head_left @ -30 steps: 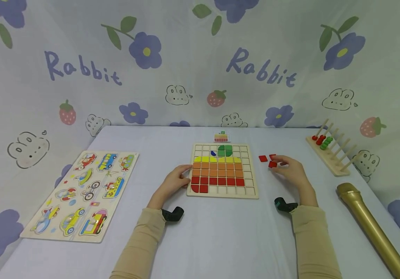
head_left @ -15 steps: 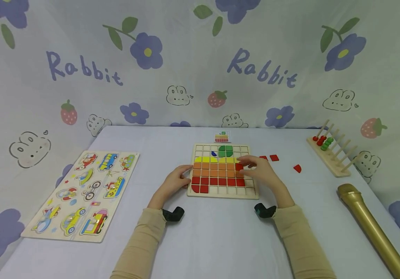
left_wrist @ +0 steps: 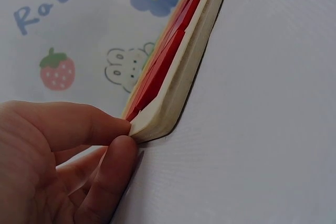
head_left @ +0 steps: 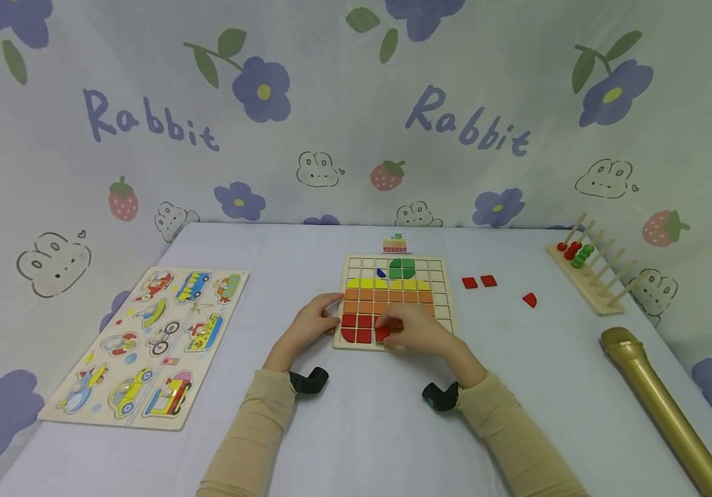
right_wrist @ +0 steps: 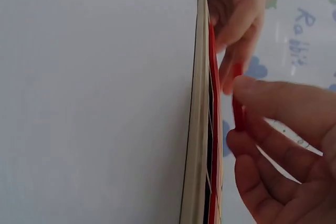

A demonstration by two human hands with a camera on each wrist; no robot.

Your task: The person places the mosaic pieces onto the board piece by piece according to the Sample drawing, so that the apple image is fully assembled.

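In the head view a square wooden grid board [head_left: 445,293] lies mid-table, with green, yellow, orange and red tiles in it and a small blue piece near its top. My left hand [head_left: 313,321] holds its left edge; in the left wrist view the thumb and index finger meet the board's corner [left_wrist: 149,127]. My right hand [head_left: 420,330] is over the lower rows and pinches a red tile [right_wrist: 239,98] between thumb and fingers. That tile is apart from the board in the right wrist view. The right hand hides part of the red row.
Two red square tiles [head_left: 478,281] and a red quarter-round tile [head_left: 530,299] lie right of the board. A small pattern card [head_left: 396,242] is behind it. A vehicle puzzle [head_left: 144,345] is at left; a bead-peg stand [head_left: 592,276] and gold microphone [head_left: 660,400] are at right.
My right hand has moved left from the loose tiles to the board's lower rows, carrying a red tile. The quarter-round tile came into view at right. The left hand has stayed at the edge.
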